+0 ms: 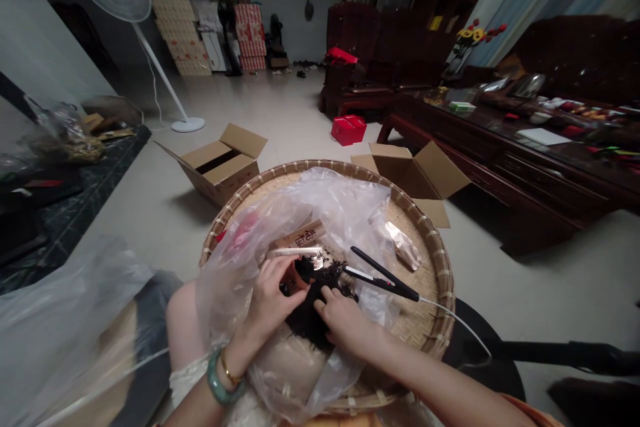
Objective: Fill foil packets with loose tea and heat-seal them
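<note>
Head view: near the middle of the round woven bamboo tray (447,280), the left hand (270,293) curves thumb and fingers around a small orange-brown container (299,276); I can't tell how firmly. The right hand (347,323) has bent fingers at the dark shredded leaves (307,321), any pinch hidden. A loose hold could let the container tip, scattering leaves across the tray. The black tong-shaped tool (400,288) lies open on the thin clear plastic (340,207); if hot, it might melt it. A forearm could snag its white cord (465,327).
</note>
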The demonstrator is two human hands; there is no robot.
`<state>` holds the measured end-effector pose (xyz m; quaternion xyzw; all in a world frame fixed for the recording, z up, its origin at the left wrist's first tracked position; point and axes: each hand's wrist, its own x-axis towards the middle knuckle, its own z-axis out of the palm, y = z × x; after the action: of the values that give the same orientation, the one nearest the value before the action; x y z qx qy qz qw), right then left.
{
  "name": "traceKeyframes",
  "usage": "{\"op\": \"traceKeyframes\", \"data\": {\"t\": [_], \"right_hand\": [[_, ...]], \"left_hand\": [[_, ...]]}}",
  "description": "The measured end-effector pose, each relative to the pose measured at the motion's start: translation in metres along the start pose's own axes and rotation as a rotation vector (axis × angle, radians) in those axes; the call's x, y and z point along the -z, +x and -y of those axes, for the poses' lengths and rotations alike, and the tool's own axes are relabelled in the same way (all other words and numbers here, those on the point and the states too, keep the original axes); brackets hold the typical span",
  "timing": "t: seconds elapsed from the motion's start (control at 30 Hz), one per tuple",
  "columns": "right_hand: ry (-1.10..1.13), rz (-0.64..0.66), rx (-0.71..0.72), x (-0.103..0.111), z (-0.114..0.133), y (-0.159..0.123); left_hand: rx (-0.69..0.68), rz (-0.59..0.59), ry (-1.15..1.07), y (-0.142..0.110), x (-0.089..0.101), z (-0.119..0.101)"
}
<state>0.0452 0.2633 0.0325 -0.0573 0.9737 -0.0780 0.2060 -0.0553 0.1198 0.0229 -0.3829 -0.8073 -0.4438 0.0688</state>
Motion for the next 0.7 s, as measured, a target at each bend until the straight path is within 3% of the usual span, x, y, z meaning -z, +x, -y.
{"op": "traceKeyframes", "data": {"t": [0.13,0.2,0.37,0.5,0.6,0.7], "right_hand": [[0.119,-0.013,0.006,-0.005,-0.01,-0.003],[0.272,-0.105,0.003,0.002,-0.02,-0.005],[0.572,-0.528,0.042,0.051,-0.035,-0.009],[0.643,-0.614,0.115,0.082,-0.022,-0.007],[0.771,-0.679,0.133,0.082,-0.019,-0.006],[0.904,-0.767,0.059,0.067,-0.024,-0.003]], "left_hand": [[0.0,-0.007,0.003,-0.002,-0.001,0.002],[0.011,-0.003,0.003,-0.003,-0.001,0.003],[0.013,0.007,-0.001,-0.001,-0.004,0.001],[0.013,-0.012,-0.014,0.003,-0.008,-0.004],[0.025,-0.03,-0.033,0.004,-0.009,-0.006],[0.044,-0.027,-0.037,0.004,-0.01,-0.008]]}}
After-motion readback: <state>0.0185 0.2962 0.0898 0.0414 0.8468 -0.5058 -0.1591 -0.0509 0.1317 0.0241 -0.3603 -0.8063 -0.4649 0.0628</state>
